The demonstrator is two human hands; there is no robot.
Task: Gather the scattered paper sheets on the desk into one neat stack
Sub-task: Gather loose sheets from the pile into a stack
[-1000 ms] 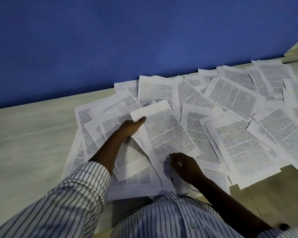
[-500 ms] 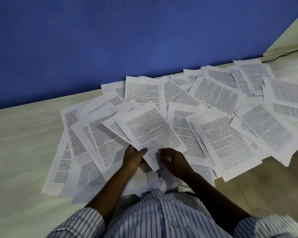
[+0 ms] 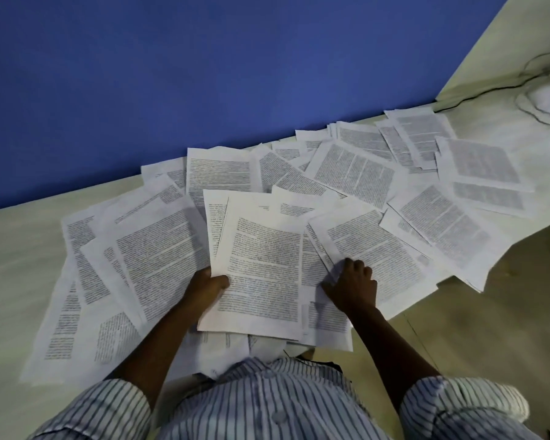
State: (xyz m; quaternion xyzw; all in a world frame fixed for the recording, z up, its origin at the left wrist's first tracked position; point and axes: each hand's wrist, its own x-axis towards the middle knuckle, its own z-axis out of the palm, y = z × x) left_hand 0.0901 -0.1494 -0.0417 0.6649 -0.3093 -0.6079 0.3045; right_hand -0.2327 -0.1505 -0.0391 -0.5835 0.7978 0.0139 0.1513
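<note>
From the head camera, the left hand (image 3: 208,285) grips the left edge of a thin stack (image 3: 261,265) of printed sheets, thumb on top. The stack lies over other pages at the near edge of the desk (image 3: 16,258). The right hand (image 3: 353,285), its fingers bent, bunches the near corner of a single sheet (image 3: 375,246) just right of the stack. Scattered sheets (image 3: 353,173) overlap from the desk's left part towards its far right corner, along the blue wall (image 3: 204,74).
</note>
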